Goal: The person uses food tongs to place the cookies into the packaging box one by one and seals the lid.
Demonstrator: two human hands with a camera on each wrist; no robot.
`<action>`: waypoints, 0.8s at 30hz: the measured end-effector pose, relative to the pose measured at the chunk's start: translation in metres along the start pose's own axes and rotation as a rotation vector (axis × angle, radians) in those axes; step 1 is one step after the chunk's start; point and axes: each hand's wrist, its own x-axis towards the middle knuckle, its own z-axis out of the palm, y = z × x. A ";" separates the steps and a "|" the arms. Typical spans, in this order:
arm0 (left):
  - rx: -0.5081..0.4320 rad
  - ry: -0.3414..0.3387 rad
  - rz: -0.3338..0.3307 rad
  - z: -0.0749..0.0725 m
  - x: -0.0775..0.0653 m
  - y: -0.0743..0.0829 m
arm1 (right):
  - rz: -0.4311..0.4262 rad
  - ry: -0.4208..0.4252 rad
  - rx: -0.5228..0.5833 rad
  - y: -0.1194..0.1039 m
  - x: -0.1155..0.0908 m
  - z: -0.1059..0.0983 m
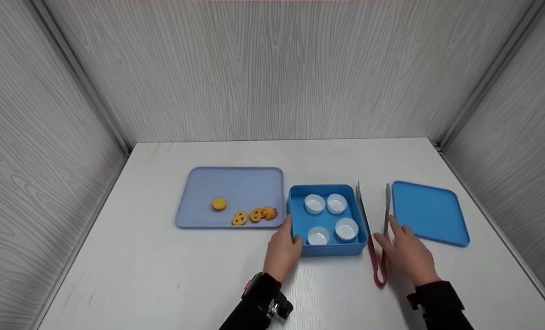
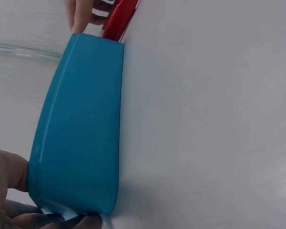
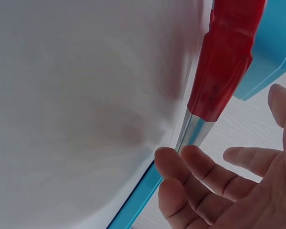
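A person's left hand (image 1: 284,252) grips the near left corner of a blue box (image 1: 332,250), thumb at the rim and fingers bent around the outside, as the right hand (image 1: 410,256), fingers loosely bent and parted from the thumb, straddles one arm of red-handled tongs (image 1: 372,252); whether skin meets metal is hard to make out. The right thumb covers part of that arm, and the right wrist view cuts off the handle. The box sits on a white counter (image 1: 162,275), just left of the tongs, with four white cups (image 1: 346,229) inside, the near left one partly hidden by the front wall; the left wrist view shows only the box's outside. Left of it, a pale blue tray (image 1: 236,183) carries a round cookie (image 1: 219,204), two pretzel-shaped cookies (image 1: 239,218) and a star-shaped cookie (image 1: 269,212), the last two overlapping. At right lies a flat blue tray (image 1: 430,213). Dark sleeves (image 1: 441,300) run out of frame.
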 end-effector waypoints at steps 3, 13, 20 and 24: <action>0.015 -0.009 0.001 -0.004 -0.008 -0.002 | 0.003 0.004 -0.005 -0.002 0.003 0.001; 0.041 -0.025 0.005 -0.015 -0.029 -0.011 | -0.026 0.028 -0.068 -0.008 0.015 0.008; 0.042 -0.063 -0.014 -0.018 -0.039 -0.010 | -0.057 0.016 -0.117 -0.012 0.021 0.012; 0.058 -0.081 -0.026 -0.020 -0.046 -0.010 | -0.069 0.013 -0.133 -0.014 0.023 0.013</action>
